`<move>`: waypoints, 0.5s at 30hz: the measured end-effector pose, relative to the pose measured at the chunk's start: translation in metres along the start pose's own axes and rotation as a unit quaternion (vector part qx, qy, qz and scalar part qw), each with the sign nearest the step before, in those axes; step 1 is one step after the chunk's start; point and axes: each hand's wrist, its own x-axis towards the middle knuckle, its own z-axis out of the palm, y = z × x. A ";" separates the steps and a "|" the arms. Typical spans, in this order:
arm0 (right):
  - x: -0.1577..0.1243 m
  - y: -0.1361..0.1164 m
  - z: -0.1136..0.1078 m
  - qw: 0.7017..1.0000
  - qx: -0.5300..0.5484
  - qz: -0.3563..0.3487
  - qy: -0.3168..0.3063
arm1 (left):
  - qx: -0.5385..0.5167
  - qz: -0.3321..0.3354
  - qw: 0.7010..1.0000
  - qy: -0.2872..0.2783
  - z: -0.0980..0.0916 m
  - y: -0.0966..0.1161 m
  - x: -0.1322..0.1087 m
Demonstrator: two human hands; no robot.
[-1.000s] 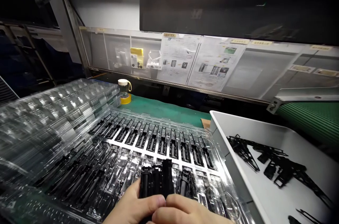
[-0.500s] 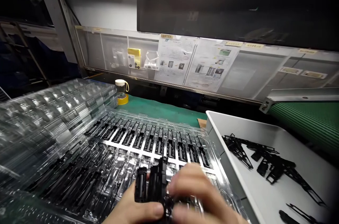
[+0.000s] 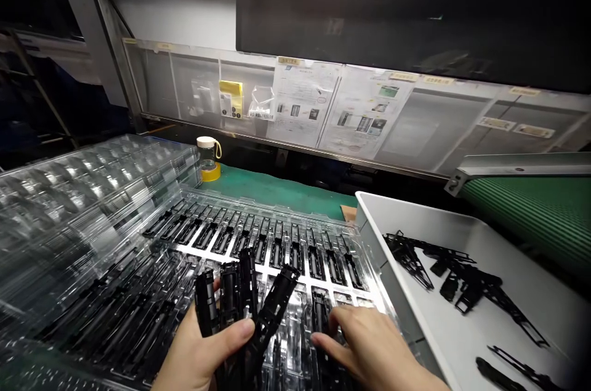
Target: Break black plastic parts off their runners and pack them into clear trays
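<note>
My left hand (image 3: 205, 345) is closed round several long black plastic frames (image 3: 247, 292), fanned out with their thick ends up. Over the near row of a clear plastic tray (image 3: 300, 212), my right hand (image 3: 369, 342) pinches another black plastic frame (image 3: 319, 311) at its side, thumb and forefinger bent. That frame lies along a slot of the tray, and its lower end is hidden by the hand. The tray's back row holds several more black frames (image 3: 277, 252) side by side, and others (image 3: 120, 311) lie in its near left part.
A stack of clear trays (image 3: 92, 194) rises on the left. A white bin (image 3: 415, 329) with loose black frames (image 3: 466, 277) stands on the right, below a green ribbed conveyor belt (image 3: 530, 200). Behind the tray are a lidded bottle (image 3: 207, 154) and the green mat (image 3: 277, 188).
My right hand has moved right and down, away from the bundle, to a frame at the tray's near row. My left hand has shifted left, and its frames have spread apart.
</note>
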 end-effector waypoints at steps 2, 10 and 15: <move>0.000 -0.002 0.003 1.000 0.008 0.010 0.011 | 0.009 0.014 1.000 0.004 0.000 -0.001 0.001; -0.004 -0.004 0.008 0.998 0.025 -0.011 0.053 | 0.124 0.090 0.987 0.044 -0.008 -0.012 0.006; -0.007 -0.006 0.008 0.997 -0.001 -0.027 0.071 | 0.170 0.099 0.979 0.058 -0.010 -0.017 0.008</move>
